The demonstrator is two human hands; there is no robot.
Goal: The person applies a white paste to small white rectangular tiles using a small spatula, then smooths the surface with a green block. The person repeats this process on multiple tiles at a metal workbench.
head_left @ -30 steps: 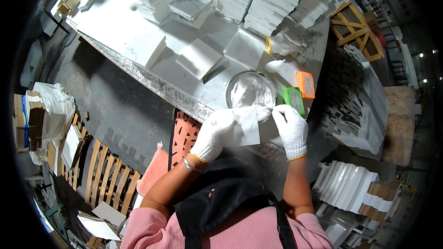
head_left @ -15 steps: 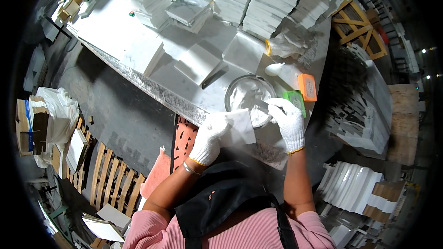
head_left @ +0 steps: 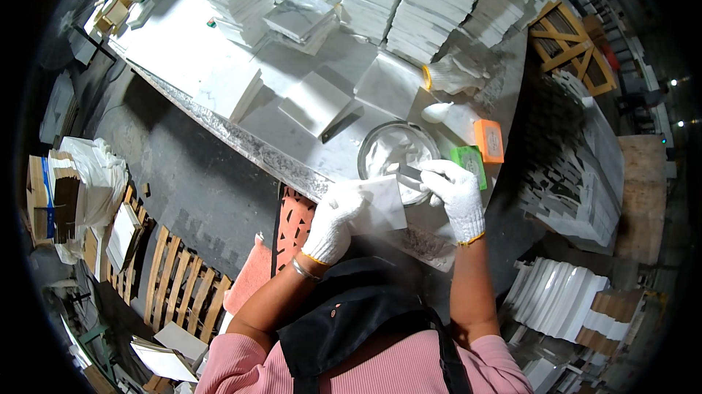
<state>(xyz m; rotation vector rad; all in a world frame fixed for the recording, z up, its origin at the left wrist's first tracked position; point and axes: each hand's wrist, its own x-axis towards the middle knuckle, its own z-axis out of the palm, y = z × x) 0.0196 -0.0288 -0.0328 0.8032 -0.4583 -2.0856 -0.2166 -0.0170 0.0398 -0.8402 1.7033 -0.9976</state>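
Note:
My left hand [head_left: 333,223], in a white knitted glove, grips a square white marble tile [head_left: 382,204] by its left side, just in front of the table edge. In my gloved right hand [head_left: 455,197] is a small flat metal scraper [head_left: 410,170], its blade pointing left over a round metal bowl [head_left: 363,151]. White paste [head_left: 391,151] fills part of that bowl. Beside the right hand lie a green box [head_left: 470,165] and an orange box [head_left: 488,141]. A dark-handled tool [head_left: 338,125] rests by a tile [head_left: 316,101] left of the bowl.
Stacks of marble tiles [head_left: 431,6] line the back of the stone-topped table [head_left: 285,147]. A spare glove [head_left: 455,74] and a white bottle [head_left: 439,112] lie beyond the bowl. A wooden pallet [head_left: 179,277] sits on the floor at left; stacked white slabs [head_left: 574,197] stand at right.
The scraper's blade has lifted slightly and turned to show more above the bowl. My left hand keeps the tile in nearly the same place.

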